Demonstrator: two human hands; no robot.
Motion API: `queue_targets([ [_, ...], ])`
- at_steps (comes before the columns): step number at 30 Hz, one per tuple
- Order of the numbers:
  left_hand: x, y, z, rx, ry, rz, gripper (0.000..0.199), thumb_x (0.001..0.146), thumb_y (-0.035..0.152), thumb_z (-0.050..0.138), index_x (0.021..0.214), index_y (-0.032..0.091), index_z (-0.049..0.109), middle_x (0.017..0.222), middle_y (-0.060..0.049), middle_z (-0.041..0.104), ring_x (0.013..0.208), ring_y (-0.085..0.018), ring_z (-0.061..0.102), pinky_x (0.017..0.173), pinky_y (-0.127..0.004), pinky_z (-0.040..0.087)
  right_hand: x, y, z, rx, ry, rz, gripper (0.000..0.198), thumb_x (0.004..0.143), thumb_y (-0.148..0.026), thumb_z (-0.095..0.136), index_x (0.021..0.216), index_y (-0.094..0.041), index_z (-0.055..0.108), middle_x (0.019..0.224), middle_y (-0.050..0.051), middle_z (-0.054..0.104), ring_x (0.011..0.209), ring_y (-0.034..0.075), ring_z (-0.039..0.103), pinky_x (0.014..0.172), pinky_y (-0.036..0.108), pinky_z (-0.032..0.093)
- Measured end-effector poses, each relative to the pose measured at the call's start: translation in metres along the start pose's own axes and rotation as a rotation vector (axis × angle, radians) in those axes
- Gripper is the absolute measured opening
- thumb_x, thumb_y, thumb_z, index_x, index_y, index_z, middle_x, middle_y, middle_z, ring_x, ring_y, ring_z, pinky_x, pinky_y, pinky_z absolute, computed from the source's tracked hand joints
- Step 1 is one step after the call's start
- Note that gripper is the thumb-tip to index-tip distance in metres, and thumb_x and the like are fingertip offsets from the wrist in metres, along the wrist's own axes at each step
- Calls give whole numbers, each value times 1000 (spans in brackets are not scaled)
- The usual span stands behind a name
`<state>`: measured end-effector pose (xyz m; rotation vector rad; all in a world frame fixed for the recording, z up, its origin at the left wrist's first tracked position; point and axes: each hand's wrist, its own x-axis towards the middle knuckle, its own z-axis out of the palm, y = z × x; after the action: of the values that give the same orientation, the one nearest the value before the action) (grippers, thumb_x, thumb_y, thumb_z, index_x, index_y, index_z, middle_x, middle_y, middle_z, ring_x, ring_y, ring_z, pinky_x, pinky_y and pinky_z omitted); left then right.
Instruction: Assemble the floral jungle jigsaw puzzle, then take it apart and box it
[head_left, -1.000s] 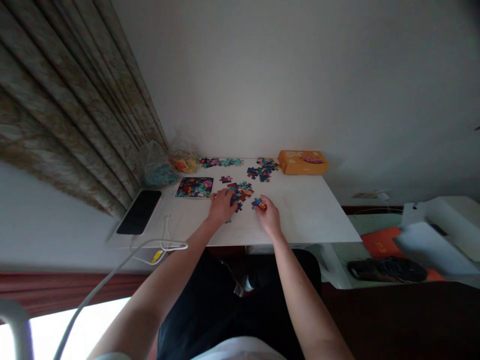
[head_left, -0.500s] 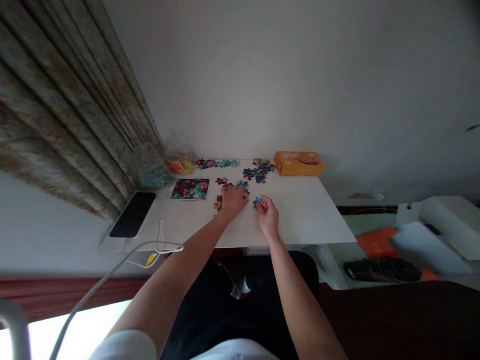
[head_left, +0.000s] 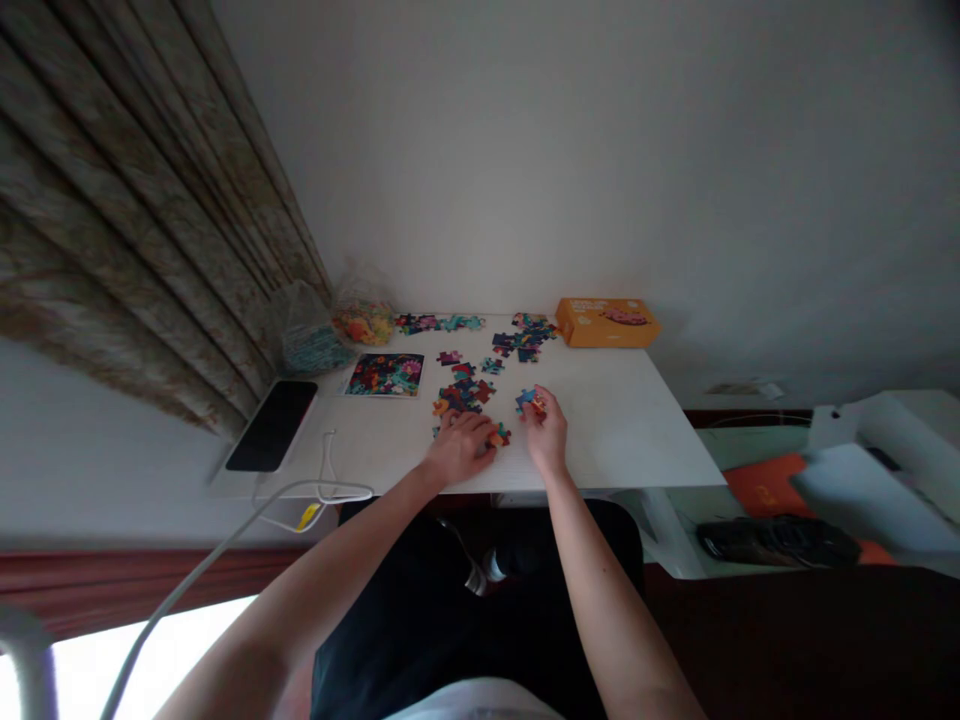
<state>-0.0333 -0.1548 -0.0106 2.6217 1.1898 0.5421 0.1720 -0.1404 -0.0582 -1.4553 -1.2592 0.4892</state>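
Observation:
My right hand (head_left: 551, 432) pinches a blue and orange puzzle piece (head_left: 527, 402) just above the white table (head_left: 615, 430). To its left, my left hand (head_left: 457, 448) lies palm down with its fingers outstretched over the lower edge of a joined puzzle section (head_left: 463, 390), covering part of it. An orange and green puzzle piece (head_left: 500, 435) shows beside its fingertips. Behind the section lie a loose pink-purple piece (head_left: 450, 357) and a small teal cluster (head_left: 493, 366).
A picture card (head_left: 384, 375) lies left of the puzzle. Farther back are more joined pieces (head_left: 523, 340), a strip of pieces (head_left: 441, 323), an orange box (head_left: 609, 324) and plastic bags (head_left: 363, 318). A phone (head_left: 272, 426) and a white cable (head_left: 328, 462) occupy the left side.
My left hand has drawn back toward the front edge, uncovering the middle of the joined section. My right hand still holds its piece, turned slightly.

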Motion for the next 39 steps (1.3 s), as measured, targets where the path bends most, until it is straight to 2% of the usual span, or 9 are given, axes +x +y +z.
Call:
queue_targets([
  [3, -5, -5, 1, -31, 14, 10, 32, 94, 27, 60, 125, 24, 69, 133, -9, 70, 126, -28, 60, 113, -52, 35, -2, -4, 0, 15, 47, 42, 42, 92, -43, 58, 128, -21, 61, 110, 10, 72, 81, 19, 69, 76, 34, 58],
  [9, -7, -3, 2, -25, 73, -22, 27, 93, 21, 59, 117, 22, 72, 126, -9, 73, 121, -27, 63, 115, -52, 35, -6, -14, -4, 57, 4, 72, 43, 88, -41, 64, 127, -21, 59, 93, 5, 75, 74, 18, 67, 76, 33, 54],
  [15, -7, 1, -1, -25, 59, -11, 26, 94, 22, 59, 116, 23, 72, 126, -9, 73, 121, -28, 63, 116, -55, 35, -3, -12, -6, 173, 28, 93, 35, 88, -54, 65, 98, -20, 63, 95, 8, 72, 87, 21, 70, 80, 35, 57],
  [19, -8, 1, -2, -25, 58, 1, 22, 100, 30, 56, 113, 24, 73, 124, -9, 73, 121, -27, 63, 115, -54, 36, -3, -9, -5, 301, 25, 127, 41, 91, -62, 59, 105, -24, 54, 105, 7, 66, 82, 19, 70, 63, 30, 58],
  [23, -8, 1, 0, -6, 68, 17, 23, 101, 33, 56, 115, 24, 72, 123, -9, 73, 120, -27, 63, 113, -52, 38, -5, -10, -5, 242, -22, 127, 43, 91, -59, 60, 117, -26, 52, 108, 6, 65, 72, 15, 65, 52, 23, 50],
  [28, -8, 3, 0, 18, 68, 42, 23, 100, 29, 55, 114, 22, 72, 121, -10, 72, 116, -27, 64, 111, -52, 39, -7, -16, -6, 214, -72, 109, 52, 84, -48, 71, 127, -25, 52, 92, 3, 71, 78, 19, 68, 69, 29, 54],
  [33, -8, 3, 1, 26, 68, 76, 22, 100, 27, 55, 108, 24, 75, 114, -9, 73, 112, -26, 66, 110, -52, 40, -1, -18, -2, 197, -199, 92, 33, 84, -47, 69, 105, -22, 65, 87, 5, 75, 81, 22, 71, 78, 34, 56],
  [36, -8, 2, 2, 28, 70, 79, 21, 100, 27, 56, 106, 25, 76, 113, -8, 73, 111, -25, 66, 111, -51, 40, 6, -17, 2, 131, -302, 71, 27, 86, -42, 67, 104, -22, 69, 91, 6, 77, 85, 22, 72, 81, 36, 57],
  [39, -8, 2, 1, 28, 68, 91, 22, 100, 26, 55, 104, 25, 77, 112, -8, 73, 110, -24, 67, 111, -51, 40, 12, -17, 5, -27, -330, 31, 22, 87, -32, 65, 107, -24, 71, 93, 4, 78, 85, 21, 72, 82, 36, 56],
])
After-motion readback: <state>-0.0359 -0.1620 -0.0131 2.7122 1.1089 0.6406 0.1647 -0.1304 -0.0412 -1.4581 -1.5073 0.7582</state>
